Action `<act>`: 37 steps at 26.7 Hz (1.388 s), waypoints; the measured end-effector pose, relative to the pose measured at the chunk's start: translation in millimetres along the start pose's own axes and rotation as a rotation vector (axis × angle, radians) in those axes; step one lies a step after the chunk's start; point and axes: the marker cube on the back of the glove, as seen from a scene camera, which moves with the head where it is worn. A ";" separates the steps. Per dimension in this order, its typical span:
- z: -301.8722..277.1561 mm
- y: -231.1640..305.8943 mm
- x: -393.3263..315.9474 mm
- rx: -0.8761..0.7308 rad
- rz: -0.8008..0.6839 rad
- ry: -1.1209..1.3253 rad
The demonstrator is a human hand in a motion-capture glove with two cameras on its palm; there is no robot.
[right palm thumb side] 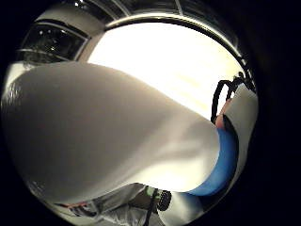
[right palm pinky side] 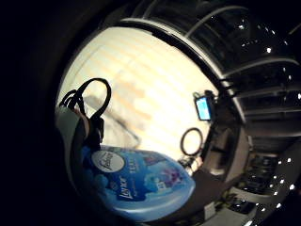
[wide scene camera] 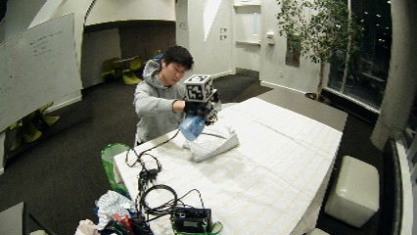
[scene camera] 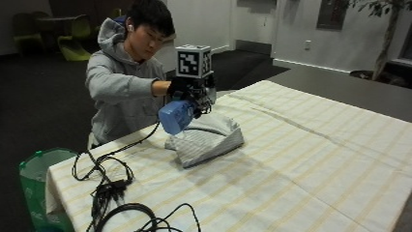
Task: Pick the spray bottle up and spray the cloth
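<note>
A person at the table's far side holds a blue spray bottle [scene camera: 176, 116] in the gloved right hand [scene camera: 182, 87], tilted above a folded pale striped cloth [scene camera: 207, 138] that lies on the tablecloth. The fingers are curled round the bottle's upper part. In the little finger side palm view the bottle's blue label [right palm pinky side: 141, 181] fills the near edge, with the cloth [right palm pinky side: 123, 117] blurred beyond it. The thumb side palm view is mostly filled by the bottle's white body [right palm thumb side: 103, 136] and a strip of blue [right palm thumb side: 225, 162]. The wide outside view shows the bottle [wide scene camera: 192, 127] over the cloth [wide scene camera: 212, 141].
The table [scene camera: 309, 159] carries a cream striped tablecloth. Black cables [scene camera: 109, 193] trail across its near left corner. A green bin [scene camera: 35, 179] stands on the floor by that corner. A whiteboard [wide scene camera: 35, 68] lines the wall, and a white stool [wide scene camera: 352, 188] sits to the right.
</note>
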 end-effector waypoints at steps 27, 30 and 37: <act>54.2 49.2 -51.2 0.001 -0.035 -0.099; 37.9 52.4 -80.5 0.156 -0.063 -0.453; -18.5 56.4 -217.5 0.529 -0.178 -1.249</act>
